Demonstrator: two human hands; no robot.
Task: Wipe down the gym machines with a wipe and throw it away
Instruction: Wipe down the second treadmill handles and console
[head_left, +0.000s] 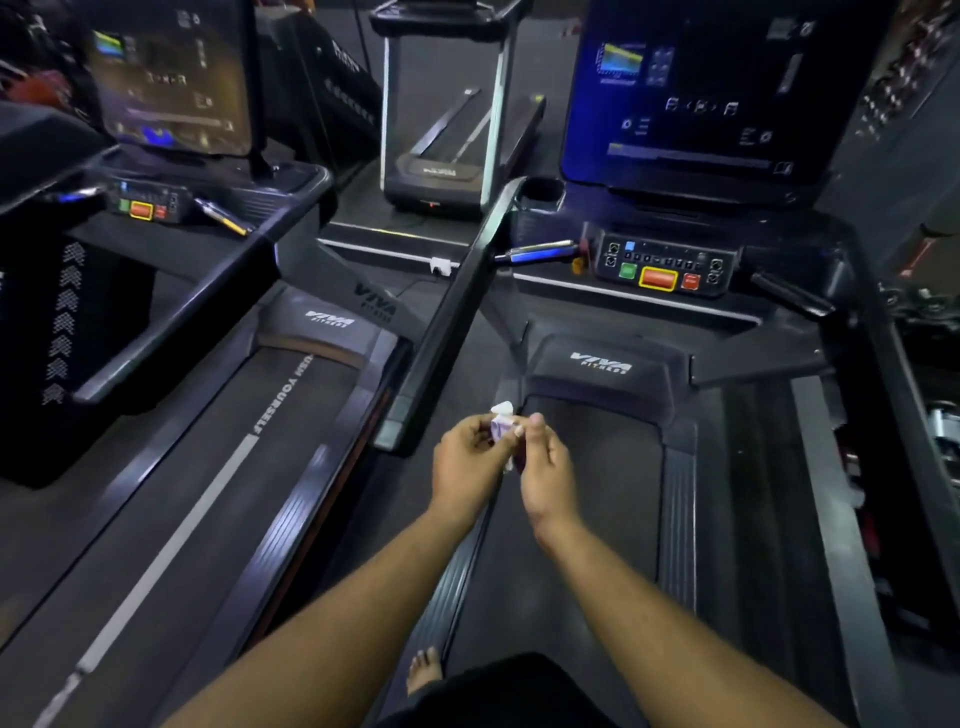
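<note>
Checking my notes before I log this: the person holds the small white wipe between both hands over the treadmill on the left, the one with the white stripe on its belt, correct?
Not quite. The head view shows both the left hand and right hand pinching the wipe over the right treadmill, near its left handrail. The striped left treadmill is beside them.

Both bare forearms reach forward from the bottom of the view and converge at the middle. The left hand (467, 457) has its fingers curled inward, pinching a small white wipe (503, 422) at the fingertips. The right hand (545, 467) sits just beside it, thumb up and fingers curled onto the same wipe. One bare foot (425, 670) shows below, between the arms.
</note>
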